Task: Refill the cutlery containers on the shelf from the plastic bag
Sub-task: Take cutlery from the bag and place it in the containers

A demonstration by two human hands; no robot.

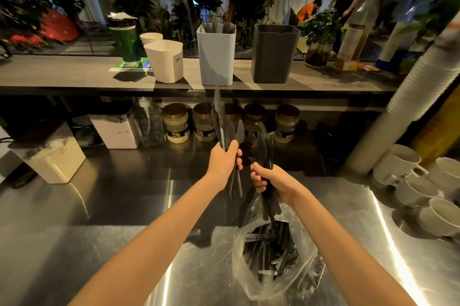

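My left hand (224, 159) grips black plastic knives (220, 121), long axis upright, aimed at the tall white plastic container (216, 56) straight beyond; my right hand (272, 181) clutches black plastic forks (267, 142).

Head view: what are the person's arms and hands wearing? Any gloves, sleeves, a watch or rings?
Nothing is worn that shows. The left hand and right hand have no gloves, and no ring shows on the fingers in view. The left forearm and right forearm are uncovered down to the picture's bottom edge: no sleeve, cuff, watch, bracelet or strap.
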